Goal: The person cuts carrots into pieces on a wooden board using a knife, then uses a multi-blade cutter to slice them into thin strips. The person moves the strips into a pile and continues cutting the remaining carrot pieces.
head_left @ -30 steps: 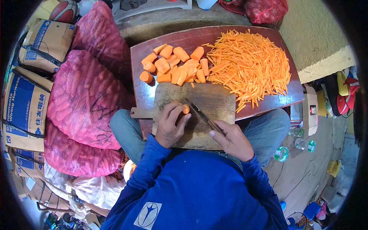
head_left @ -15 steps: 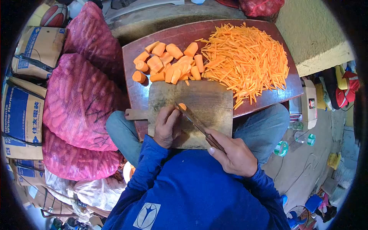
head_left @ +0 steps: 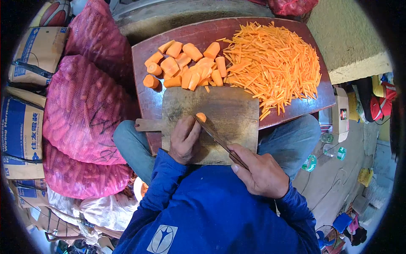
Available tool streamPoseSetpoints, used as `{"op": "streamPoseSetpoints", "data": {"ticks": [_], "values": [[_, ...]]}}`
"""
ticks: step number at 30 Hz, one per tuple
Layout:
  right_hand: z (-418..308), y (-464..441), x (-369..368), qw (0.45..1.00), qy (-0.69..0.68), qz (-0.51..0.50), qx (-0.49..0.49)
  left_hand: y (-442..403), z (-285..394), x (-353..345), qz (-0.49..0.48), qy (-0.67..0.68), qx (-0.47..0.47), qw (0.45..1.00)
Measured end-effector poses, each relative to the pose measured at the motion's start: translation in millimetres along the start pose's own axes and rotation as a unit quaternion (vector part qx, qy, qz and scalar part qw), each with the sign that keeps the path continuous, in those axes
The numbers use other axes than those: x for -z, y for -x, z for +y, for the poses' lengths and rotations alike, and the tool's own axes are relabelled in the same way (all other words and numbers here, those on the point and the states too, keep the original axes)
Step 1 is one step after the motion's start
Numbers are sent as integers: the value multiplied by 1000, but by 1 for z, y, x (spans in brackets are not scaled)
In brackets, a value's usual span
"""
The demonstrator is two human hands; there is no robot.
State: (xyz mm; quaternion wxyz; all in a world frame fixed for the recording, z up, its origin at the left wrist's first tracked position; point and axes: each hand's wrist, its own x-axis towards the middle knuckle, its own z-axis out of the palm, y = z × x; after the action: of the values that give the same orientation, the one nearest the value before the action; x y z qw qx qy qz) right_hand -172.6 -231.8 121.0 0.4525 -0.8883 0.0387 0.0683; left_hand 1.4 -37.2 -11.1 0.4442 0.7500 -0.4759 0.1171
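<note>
Knife [head_left: 216, 136] gripped by right hand [head_left: 261, 170], fingers wrapped; left hand [head_left: 184, 140] bunched beside carrot piece [head_left: 201, 117], pinch cannot be told; fingertips best tucked clear of edge

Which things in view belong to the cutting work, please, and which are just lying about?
Seemingly in use:
long metal knife
rectangular wooden board
chunky orange carrot pieces
thin orange carrot strips
red wooden table

Apparently lying about:
green-labelled clear plastic bottles
blue-printed cardboard boxes
</note>
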Motion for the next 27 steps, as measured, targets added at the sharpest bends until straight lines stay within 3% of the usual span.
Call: {"op": "streamPoseSetpoints", "data": {"ticks": [4,12,18,27], "values": [[1,-10,-2,1000,-2,-3,2,0,2,4,-25,27,33,999],[13,-35,-13,1000,19,8,16,-4,-3,2,9,-51,-72,996],[35,-67,-27,999,41,-2,4,-7,5,-4,39,-24,-42,998],[13,-29,-9,996,-48,54,54,1,-3,2,11,-16,-57,998]]}}
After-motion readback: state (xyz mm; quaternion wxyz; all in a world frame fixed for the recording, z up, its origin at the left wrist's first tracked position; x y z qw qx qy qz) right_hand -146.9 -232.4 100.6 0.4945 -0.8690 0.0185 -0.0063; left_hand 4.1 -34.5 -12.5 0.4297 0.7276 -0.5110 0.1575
